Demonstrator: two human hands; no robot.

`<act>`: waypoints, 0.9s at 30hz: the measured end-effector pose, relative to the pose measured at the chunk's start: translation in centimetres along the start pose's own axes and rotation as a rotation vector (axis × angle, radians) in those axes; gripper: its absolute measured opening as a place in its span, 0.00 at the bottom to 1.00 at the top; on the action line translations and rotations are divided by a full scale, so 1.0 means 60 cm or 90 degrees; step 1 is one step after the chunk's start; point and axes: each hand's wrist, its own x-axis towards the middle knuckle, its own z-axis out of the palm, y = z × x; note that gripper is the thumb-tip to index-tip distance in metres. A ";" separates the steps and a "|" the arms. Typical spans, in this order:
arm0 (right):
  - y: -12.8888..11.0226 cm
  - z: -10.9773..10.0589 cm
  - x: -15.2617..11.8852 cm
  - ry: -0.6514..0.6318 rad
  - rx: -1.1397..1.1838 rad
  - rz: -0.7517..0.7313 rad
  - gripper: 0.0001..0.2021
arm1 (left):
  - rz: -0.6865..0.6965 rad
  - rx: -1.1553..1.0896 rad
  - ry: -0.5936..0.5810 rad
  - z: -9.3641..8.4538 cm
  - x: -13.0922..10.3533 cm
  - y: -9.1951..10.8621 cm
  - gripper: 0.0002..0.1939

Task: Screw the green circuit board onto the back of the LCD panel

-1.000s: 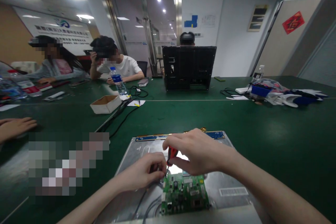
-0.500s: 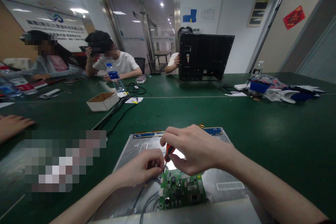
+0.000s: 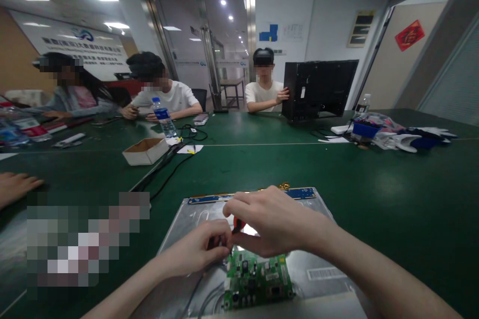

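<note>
a red and black screwdriver (image 3: 238, 224) stands over the upper left corner of a green circuit board (image 3: 258, 279), its tip hidden by the fingers. of the two hands, the right hand (image 3: 271, 222) grips the handle between bent fingers and thumb, and the left hand (image 3: 207, 245) is curled narrow just beside it; whether it pinches anything, i cannot tell. the board lies on a silver metal panel (image 3: 309, 244), with grey cables (image 3: 211, 299) at its left side and a barcode label (image 3: 327, 273) to its right. a blue strip (image 3: 301, 193) runs along the panel's far edge. the panel lies on a green tabletop (image 3: 392, 214). farther off to the left are an open paper box (image 3: 145, 152) and a water bottle (image 3: 163, 118) with a blue cap, near black cords (image 3: 168, 179). across the tabletop, a seated person in a white shirt (image 3: 264, 93) touches the side of a black monitor (image 3: 324, 89). to the right lie a blue container (image 3: 365, 130) and white gloves (image 3: 404, 140). glass doors (image 3: 187, 45) close the background.
</note>
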 end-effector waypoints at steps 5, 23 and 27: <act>-0.004 -0.001 0.001 -0.006 0.010 -0.010 0.11 | 0.001 -0.007 -0.002 0.002 -0.003 -0.005 0.05; 0.000 0.013 0.006 0.042 -0.023 -0.005 0.06 | -0.006 -0.003 0.001 -0.001 -0.002 0.005 0.05; 0.004 0.016 0.006 0.031 -0.046 0.008 0.07 | -0.001 0.011 -0.011 -0.005 0.002 0.012 0.05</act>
